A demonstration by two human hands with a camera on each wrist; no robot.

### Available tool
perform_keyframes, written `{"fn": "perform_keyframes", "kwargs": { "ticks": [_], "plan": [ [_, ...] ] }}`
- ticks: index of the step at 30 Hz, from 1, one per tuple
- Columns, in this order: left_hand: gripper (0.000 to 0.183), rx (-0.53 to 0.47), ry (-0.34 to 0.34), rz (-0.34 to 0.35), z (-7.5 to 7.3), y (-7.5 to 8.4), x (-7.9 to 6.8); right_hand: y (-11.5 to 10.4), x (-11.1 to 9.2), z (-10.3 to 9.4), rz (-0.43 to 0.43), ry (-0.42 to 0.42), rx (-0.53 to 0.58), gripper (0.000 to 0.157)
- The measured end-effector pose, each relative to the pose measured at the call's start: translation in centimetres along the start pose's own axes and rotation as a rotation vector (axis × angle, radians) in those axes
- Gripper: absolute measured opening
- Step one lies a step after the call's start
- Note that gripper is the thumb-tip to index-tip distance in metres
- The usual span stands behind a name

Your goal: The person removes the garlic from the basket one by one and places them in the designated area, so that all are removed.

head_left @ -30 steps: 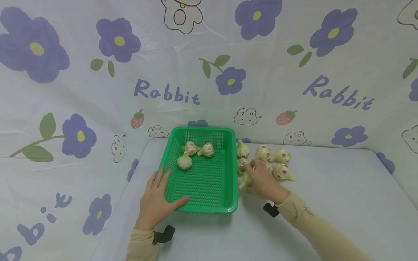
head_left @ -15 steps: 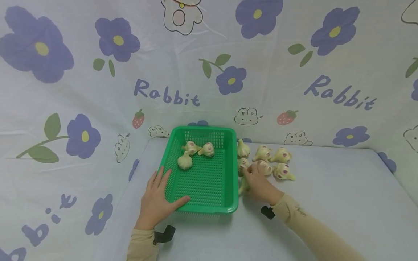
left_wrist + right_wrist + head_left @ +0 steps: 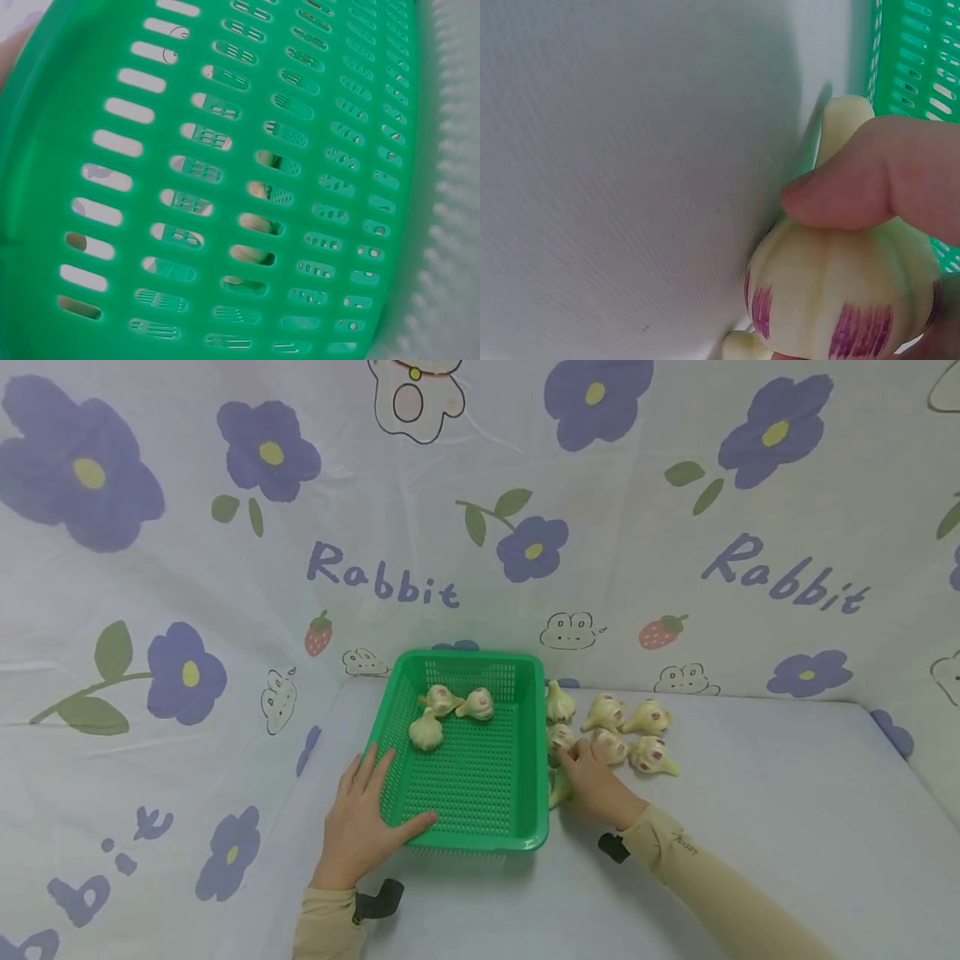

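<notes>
My right hand grips a garlic bulb by the right wall of a green basket. In the right wrist view the thumb lies across the bulb near its pale stem, and purple streaks mark its lower side. The head view shows mostly the stem, the rest being behind the hand. My left hand, fingers spread, rests on the basket's left front corner, thumb over the front rim. Inside, toward the back, lie three garlic bulbs, one of them a plain whitish bulb.
Several more garlic bulbs lie in loose rows right of the basket, among them a front right bulb and a back left bulb. A white patterned cloth rises behind the white table.
My right hand has shifted slightly left with the garlic bulb, uncovering more of a bulb behind it. The left hand stays on the basket.
</notes>
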State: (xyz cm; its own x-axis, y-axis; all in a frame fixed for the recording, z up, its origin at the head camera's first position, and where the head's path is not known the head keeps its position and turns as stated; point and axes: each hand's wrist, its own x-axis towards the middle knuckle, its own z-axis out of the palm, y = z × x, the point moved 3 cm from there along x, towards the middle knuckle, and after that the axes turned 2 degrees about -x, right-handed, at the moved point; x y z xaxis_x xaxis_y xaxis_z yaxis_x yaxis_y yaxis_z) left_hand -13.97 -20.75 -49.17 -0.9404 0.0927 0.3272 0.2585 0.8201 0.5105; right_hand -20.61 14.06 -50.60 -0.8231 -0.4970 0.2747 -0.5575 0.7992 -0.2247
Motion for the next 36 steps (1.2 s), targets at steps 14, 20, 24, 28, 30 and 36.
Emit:
{"fn": "perform_keyframes", "kwargs": {
  "ticks": [14, 20, 24, 28, 30, 36],
  "plan": [
    [0.111, -0.015, 0.002, -0.009, -0.1, 0.0, -0.1, -0.3, -0.1, -0.6, -0.01, 0.035, -0.047, 0.062],
    [0.111, -0.009, 0.007, -0.009, -0.1, 0.1, -0.1, -0.1, 0.2, -1.4, -0.014, 0.093, -0.09, 0.058],
    [0.11, -0.011, 0.013, -0.006, -0.1, 0.0, -0.1, -0.5, 0.3, -2.5, 0.002, 0.109, -0.115, 0.057],
    [0.11, -0.011, 0.011, -0.007, -0.1, 0.0, -0.2, -1.1, 0.5, -3.7, 0.045, 0.082, -0.123, 0.06],
    [0.11, -0.012, 0.007, -0.01, -0.1, 0.0, -0.2, -1.4, 0.6, -4.4, 0.071, 0.07, -0.129, 0.061],
    [0.111, -0.012, 0.004, -0.011, -0.1, -0.1, -0.2, -2.2, 1.0, -6.3, 0.057, 0.118, -0.14, 0.062]
  ]
}}
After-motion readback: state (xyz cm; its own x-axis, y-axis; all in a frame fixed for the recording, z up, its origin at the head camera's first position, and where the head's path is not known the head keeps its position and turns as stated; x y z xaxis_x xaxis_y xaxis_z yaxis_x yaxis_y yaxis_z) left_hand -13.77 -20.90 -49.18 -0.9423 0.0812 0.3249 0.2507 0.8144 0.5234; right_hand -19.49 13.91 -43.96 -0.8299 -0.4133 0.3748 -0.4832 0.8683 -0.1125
